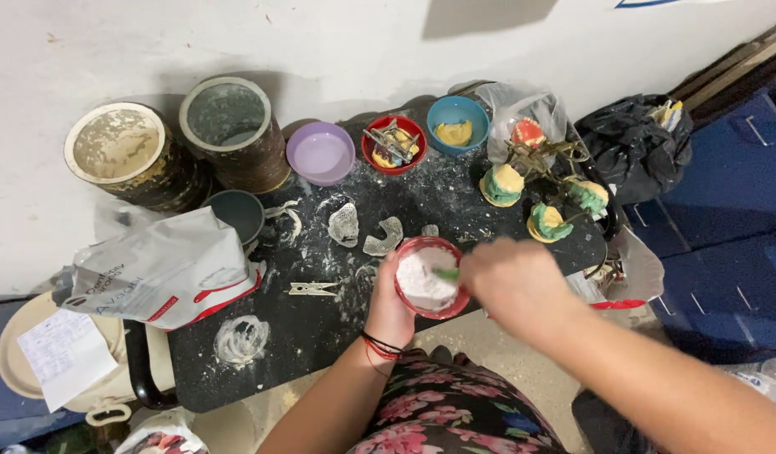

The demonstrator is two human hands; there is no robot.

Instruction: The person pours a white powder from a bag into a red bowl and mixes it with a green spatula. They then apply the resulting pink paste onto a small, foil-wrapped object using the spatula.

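Left hand (390,309) clamps the red mixing bowl (431,277) off the table (320,328) edge while right hand (515,282) pinches a green spatula (446,274); vigorous stirring risks spilling white powder (423,277).

- Red bowl (431,277) — small, round, flexible-looking, held above the front edge of the dusty black table, rim tipped slightly toward the camera.
- White powder (423,277) — fills most of the bowl, heaped and lumpy.
- Green-tipped tool (446,274) — end resting in the powder, blurred.

Bowl (430,277) sits at the table's (304,336) front edge, bag (165,269) off to its left, three bowls (390,143) lined up behind.
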